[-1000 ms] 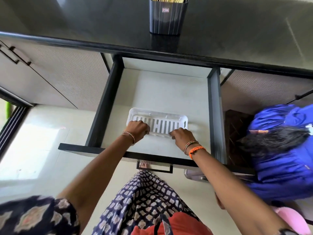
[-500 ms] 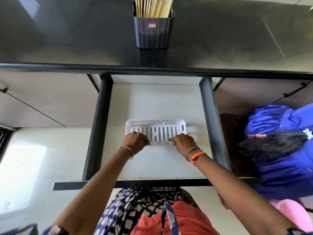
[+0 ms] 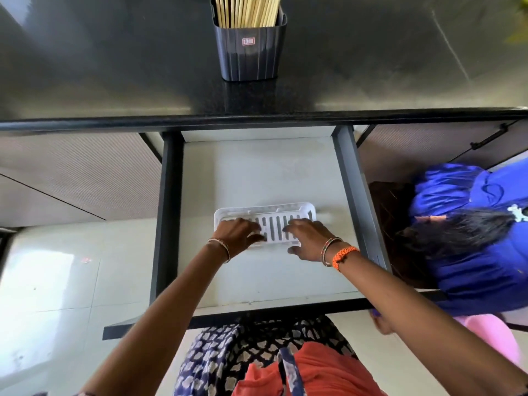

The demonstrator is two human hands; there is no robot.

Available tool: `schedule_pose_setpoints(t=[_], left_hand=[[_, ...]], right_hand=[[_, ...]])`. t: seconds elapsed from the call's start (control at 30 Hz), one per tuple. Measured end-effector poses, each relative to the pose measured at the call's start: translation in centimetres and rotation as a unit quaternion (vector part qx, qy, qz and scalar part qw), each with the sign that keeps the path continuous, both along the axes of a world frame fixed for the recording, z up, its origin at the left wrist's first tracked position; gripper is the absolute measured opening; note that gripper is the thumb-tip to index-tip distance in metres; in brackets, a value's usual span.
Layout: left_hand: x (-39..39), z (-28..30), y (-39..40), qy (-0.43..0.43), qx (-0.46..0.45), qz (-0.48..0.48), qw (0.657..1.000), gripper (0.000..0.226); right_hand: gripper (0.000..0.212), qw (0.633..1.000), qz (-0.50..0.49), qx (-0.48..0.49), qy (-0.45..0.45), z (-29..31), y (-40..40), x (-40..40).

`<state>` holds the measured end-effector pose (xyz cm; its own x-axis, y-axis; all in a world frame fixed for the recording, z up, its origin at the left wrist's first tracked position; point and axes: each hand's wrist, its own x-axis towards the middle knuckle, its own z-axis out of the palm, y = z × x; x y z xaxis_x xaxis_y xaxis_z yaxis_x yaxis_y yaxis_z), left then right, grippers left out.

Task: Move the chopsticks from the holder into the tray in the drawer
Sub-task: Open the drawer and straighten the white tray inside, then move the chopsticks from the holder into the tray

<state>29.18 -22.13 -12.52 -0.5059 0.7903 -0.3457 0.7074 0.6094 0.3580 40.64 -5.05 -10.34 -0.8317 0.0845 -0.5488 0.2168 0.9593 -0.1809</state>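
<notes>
Both grips were empty of chopsticks: left hand (image 3: 237, 234) lay fingers-down on the near-left part of the white slotted tray (image 3: 285, 209), right hand (image 3: 310, 238) on its near-right part, fingers spread loosely. Neither was curled tight around anything; they looked like they were pressing or nudging the tray, not lifting it. Exact finger contact was blurred, so can't say more.

Tray sat on the drawer (image 3: 257, 172) floor, roughly centre, a bit toward the near half, long side running left-right. No chopsticks in it that I could see. Drawer was pulled out under the counter (image 3: 114, 67) edge.

Chopsticks (image 3: 247, 10) all stood upright in the dark ribbed holder (image 3: 248, 52), on the counter at the far side, roughly in line with the drawer. Well apart from both hands.

Read: step in hand was seating the tray, transfer not started.

To do it well:
- Square the tray to the drawer sides, leave it flat, check it doesn't rock.
- Keep it where a reach down from the holder lands cleanly, clear of the counter overhang.
- Then let go and reach far for the holder; steady it with one hand, it's tall and could tip.
- Pull a small bundle, not the lot; lay them along the tray's long side.

Another person in blue (image 3: 471, 238) was crouched just right of the drawer, so mind that side.
</notes>
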Motion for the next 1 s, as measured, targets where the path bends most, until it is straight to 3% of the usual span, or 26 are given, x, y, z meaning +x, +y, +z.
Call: schedule_pose_setpoints(t=[0.07,0.17,0.27,0.37,0.5,0.7,1.0], left_hand=[[-1.9,2.4,1.1,0.042,0.047,0.013,0.998,0.034],[-6.5,7.5,3.6,0.095,0.120,0.081,0.985,0.032],[-11.8,13.1,6.2,0.115,0.201,0.174,0.957,0.039],[-16.6,17.7,8.8,0.156,0.255,0.214,0.930,0.032],[-22.0,20.3,11.3,0.178,0.280,0.229,0.915,0.025],[-26.8,18.2,13.7,0.161,0.251,0.209,0.931,0.022],[-27.3,16.9,14.2,0.177,0.271,0.255,0.911,0.024]], right_hand=[[0.051,0.998,-0.020,-0.026,0.044,2.6,0.7,-2.1],[0.037,0.977,-0.075,-0.070,0.186,7.3,3.1,-7.1],[0.020,0.904,-0.165,-0.152,0.364,11.5,6.4,-13.4],[0.019,0.828,-0.272,-0.170,0.460,15.7,10.0,-19.7],[0.023,0.778,-0.365,-0.207,0.468,19.2,14.6,-27.3],[0.043,0.788,-0.384,-0.262,0.403,17.5,18.3,-35.7],[0.028,0.787,-0.385,-0.298,0.379,17.6,18.7,-37.3]])
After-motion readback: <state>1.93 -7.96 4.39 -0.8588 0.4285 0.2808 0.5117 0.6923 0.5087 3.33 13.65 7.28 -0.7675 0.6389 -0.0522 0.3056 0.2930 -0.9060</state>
